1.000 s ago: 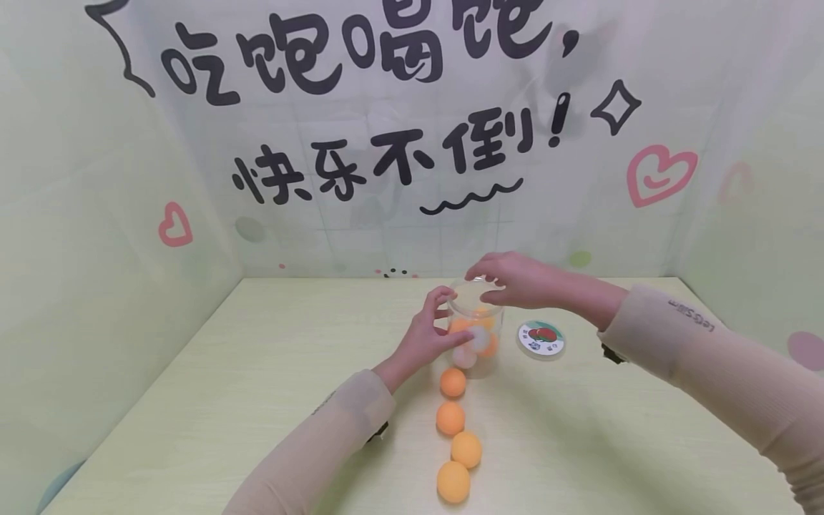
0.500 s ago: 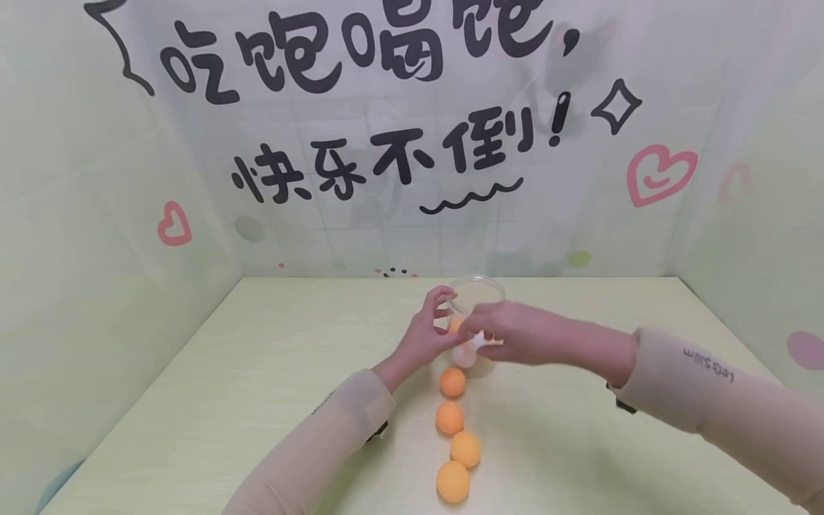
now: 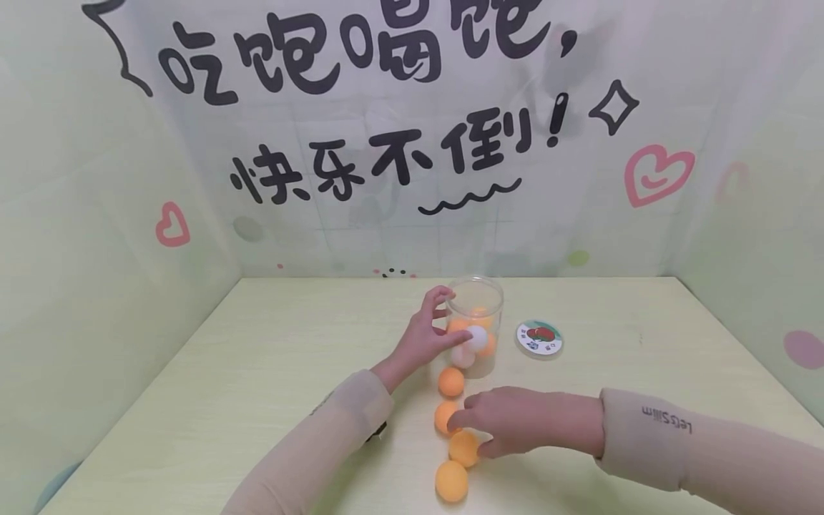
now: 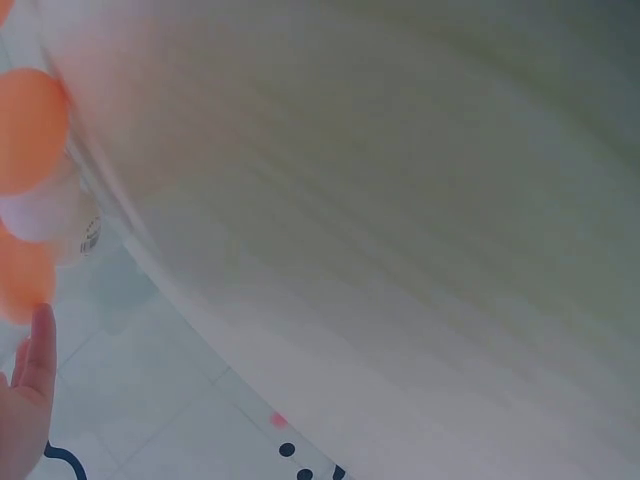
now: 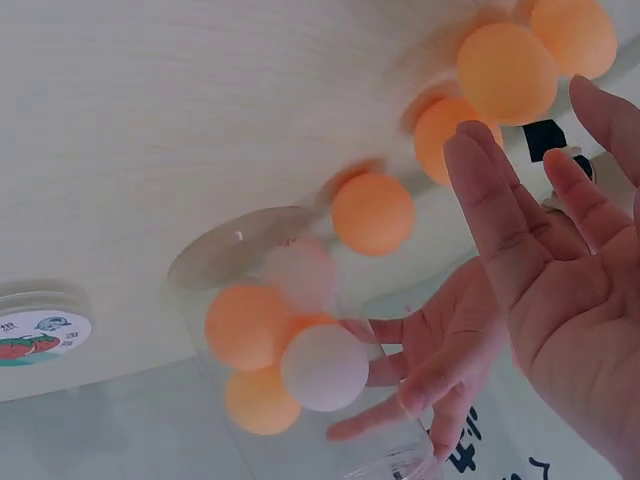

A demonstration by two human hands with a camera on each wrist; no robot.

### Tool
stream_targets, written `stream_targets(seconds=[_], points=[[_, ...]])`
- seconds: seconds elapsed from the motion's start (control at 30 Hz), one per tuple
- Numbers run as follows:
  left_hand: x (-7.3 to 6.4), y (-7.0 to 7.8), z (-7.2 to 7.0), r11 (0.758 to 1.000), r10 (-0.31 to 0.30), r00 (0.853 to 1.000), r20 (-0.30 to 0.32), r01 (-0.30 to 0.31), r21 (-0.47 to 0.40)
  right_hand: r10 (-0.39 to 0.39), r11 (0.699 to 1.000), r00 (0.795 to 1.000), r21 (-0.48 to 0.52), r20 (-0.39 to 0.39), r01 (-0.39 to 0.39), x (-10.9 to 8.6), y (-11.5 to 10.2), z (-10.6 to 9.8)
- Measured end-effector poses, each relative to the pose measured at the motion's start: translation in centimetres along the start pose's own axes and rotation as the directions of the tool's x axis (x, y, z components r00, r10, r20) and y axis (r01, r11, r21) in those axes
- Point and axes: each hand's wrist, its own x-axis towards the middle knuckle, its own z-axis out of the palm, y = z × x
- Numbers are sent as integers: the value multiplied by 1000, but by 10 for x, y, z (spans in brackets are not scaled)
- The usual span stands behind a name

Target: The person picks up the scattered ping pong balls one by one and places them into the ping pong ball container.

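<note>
On the table (image 3: 309, 357) stands an upright, mouth-up jar (image 3: 495, 320), left hand (image 3: 426, 336) gripping it, right hand (image 3: 511, 420) unclenched

A small curtained booth, though the wider room cannot be told: a white printed backdrop (image 3: 547, 214) with black Chinese lettering (image 3: 402, 161) rises at twelve o'clock, pale side walls (image 3: 96, 250) close in at nine and three, and a wood-grain worktop (image 3: 309, 336) spreads toward six.

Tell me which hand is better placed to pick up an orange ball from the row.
The right hand, I'd judge: its parted fingers are right at the row of orange balls, with none visibly gripped, while the left hand is occupied holding the clear jar.
</note>
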Motion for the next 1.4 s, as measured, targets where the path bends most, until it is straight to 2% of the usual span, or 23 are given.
stream_targets(seconds=[0.27,0.4,0.63,1.17,1.4], points=[[0,0,1,1000,4,1000,-1,-4,3,5,1000,1000,2,-4,-5,0,-1,14],[-1,1,1,1000,2,1000,0,-2,-5,31,999,999,10,32,-31,0,-1,16],[-1,0,1,1000,-12,1000,-4,12,-6,103,990,988,81,111,-112,0,-1,17],[-1,4,0,999,-46,999,3,46,-10,95,978,990,175,105,-112,-7,4,26],[-1,2,0,999,-42,999,1,42,-6,75,981,994,173,78,-87,-8,7,24]])
